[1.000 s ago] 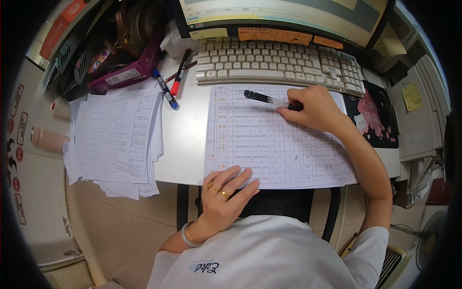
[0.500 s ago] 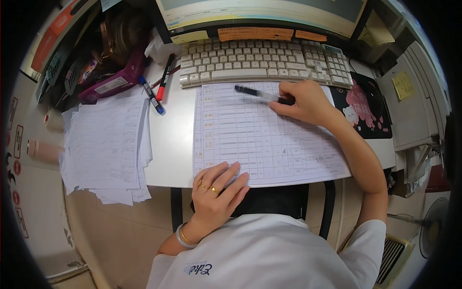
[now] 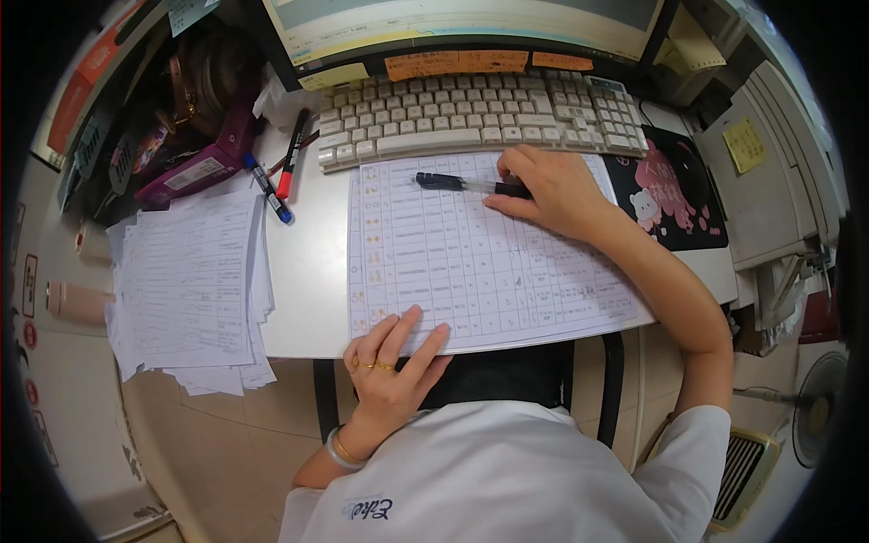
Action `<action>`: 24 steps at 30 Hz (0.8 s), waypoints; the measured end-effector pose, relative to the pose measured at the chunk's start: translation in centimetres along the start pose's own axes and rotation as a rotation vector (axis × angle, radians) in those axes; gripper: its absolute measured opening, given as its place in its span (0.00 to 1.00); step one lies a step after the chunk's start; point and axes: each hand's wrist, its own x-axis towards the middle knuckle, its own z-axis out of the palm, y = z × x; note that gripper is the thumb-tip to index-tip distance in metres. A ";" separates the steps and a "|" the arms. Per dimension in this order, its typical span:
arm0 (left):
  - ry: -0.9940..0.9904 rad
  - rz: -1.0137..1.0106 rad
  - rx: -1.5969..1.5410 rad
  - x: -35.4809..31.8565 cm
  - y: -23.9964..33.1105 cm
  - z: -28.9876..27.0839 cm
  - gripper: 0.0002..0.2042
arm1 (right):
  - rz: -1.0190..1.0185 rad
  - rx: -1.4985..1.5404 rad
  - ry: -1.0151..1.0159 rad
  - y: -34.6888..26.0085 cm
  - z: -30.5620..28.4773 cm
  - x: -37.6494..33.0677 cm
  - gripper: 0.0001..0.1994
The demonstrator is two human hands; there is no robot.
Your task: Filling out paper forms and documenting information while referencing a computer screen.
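Twelve o'clock: monitor (image 3: 471,27), keyboard (image 3: 453,118) just below it. Ten: purple box (image 3: 233,147), with blue marker (image 3: 269,192) and red marker (image 3: 291,158) to its right. Nine: paper stack (image 3: 190,290), pink cylinder (image 3: 80,303) beyond. Two: mouse pad (image 3: 661,181), yellow note (image 3: 744,145). Four: fan (image 3: 819,409).

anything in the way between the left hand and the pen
Nothing visible: only the printed sheet, lying flat, spans the stretch from the left hand at its near edge to the pen. The right hand grips the pen's right end; the keyboard lies beyond it, not between.
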 end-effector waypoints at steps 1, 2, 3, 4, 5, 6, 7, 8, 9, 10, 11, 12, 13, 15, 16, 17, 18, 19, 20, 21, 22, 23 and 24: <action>0.011 -0.002 0.002 0.0 0.0 0.1 0.23 | -0.001 -0.001 0.000 0.0 -0.2 -0.1 0.19; 0.013 -0.002 0.002 -0.1 -0.1 0.1 0.23 | 0.032 0.044 -0.003 -0.1 -0.6 -0.2 0.19; 0.022 0.002 0.011 -0.1 -0.1 0.2 0.23 | 0.063 0.090 -0.007 -0.1 -1.0 -0.3 0.19; 0.030 0.006 0.019 -0.2 -0.2 0.3 0.23 | 0.062 0.090 -0.009 -0.1 -1.5 -0.3 0.19; 0.030 0.003 0.020 -0.2 -0.2 0.3 0.23 | 0.131 0.094 -0.034 0.0 -2.1 -0.3 0.17; 0.039 0.008 0.021 -0.2 -0.2 0.3 0.23 | 0.198 0.103 -0.060 0.1 -2.5 -0.4 0.16; 0.047 0.011 0.023 -0.3 -0.2 0.2 0.23 | 0.194 0.110 -0.063 0.3 -2.9 -0.5 0.16; 0.042 0.005 0.029 -0.2 -0.2 0.3 0.23 | 0.248 0.173 -0.039 0.6 -3.2 -0.7 0.13; 0.053 -0.004 0.023 0.0 -0.1 0.5 0.22 | 0.307 0.232 -0.013 0.8 -3.5 -1.1 0.09; 0.063 -0.013 0.017 0.1 0.0 0.5 0.21 | 0.343 0.320 0.034 1.3 -3.4 -1.6 0.05; 0.059 -0.011 0.019 0.0 0.0 0.5 0.21 | 0.345 0.324 0.035 1.4 -3.3 -1.9 0.05; 0.067 -0.010 0.025 0.0 0.1 0.6 0.22 | 0.360 0.367 0.050 1.6 -3.3 -2.2 0.07; 0.076 -0.008 0.029 0.0 0.2 0.7 0.22 | 0.375 0.410 0.066 1.7 -3.3 -2.4 0.08; 0.067 -0.027 0.022 0.1 0.3 0.5 0.23 | 0.372 0.421 0.059 1.8 -3.4 -2.3 0.08; 0.062 -0.049 0.016 0.1 0.4 0.5 0.24 | 0.365 0.433 0.051 2.0 -3.6 -2.3 0.07; 0.061 -0.045 0.007 0.1 0.4 0.6 0.24 | 0.373 0.426 0.052 2.4 -3.8 -2.5 0.07; 0.059 -0.054 0.026 -0.2 0.2 0.5 0.25 | 0.359 0.423 0.072 2.6 -3.8 -2.3 0.07; 0.057 -0.066 0.046 -0.3 0.0 0.4 0.25 | 0.343 0.421 0.091 2.7 -3.8 -2.0 0.07; 0.059 -0.071 0.048 -0.2 0.0 0.6 0.25 | 0.370 0.473 0.125 3.5 -4.1 -2.2 0.07; 0.060 -0.046 0.086 -0.1 0.0 0.8 0.25 | 0.363 0.438 0.170 4.0 -4.6 -2.2 0.06; 0.060 -0.017 0.117 0.1 -0.1 0.9 0.25 | 0.400 0.410 0.189 5.5 -5.2 -2.9 0.07; 0.059 -0.024 0.132 0.2 0.0 0.9 0.25 | 0.380 0.426 0.225 7.3 -5.7 -3.7 0.07; 0.073 -0.017 0.134 0.2 0.0 1.0 0.24 | 0.440 0.393 0.211 8.3 -6.6 -4.0 0.07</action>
